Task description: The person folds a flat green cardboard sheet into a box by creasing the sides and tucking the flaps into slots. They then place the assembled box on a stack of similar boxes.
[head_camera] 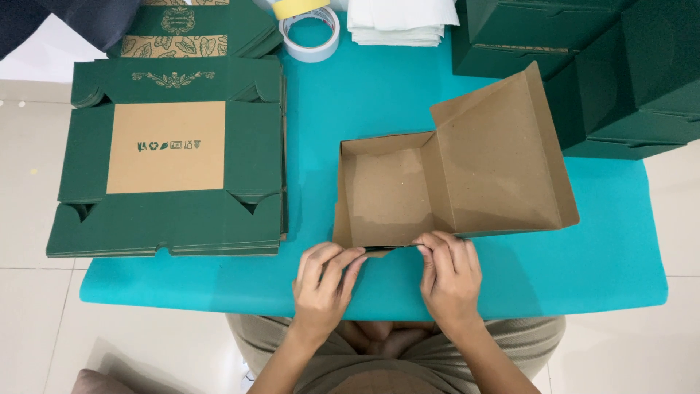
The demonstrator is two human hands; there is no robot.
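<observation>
On the turquoise table (583, 270), near its front edge, sits a half-folded cardboard box (386, 193), brown inside; its back and left walls stand, the lid panel (503, 160) leans open to the right, and the front wall looks not yet locked; the left hand (324, 281) and right hand (448, 273) both pinch that near flap. To the left lies a stack of flat green box blanks (171, 153); finished green boxes (620, 73) sit at the right; 1 tape roll (312, 33) lies behind
</observation>
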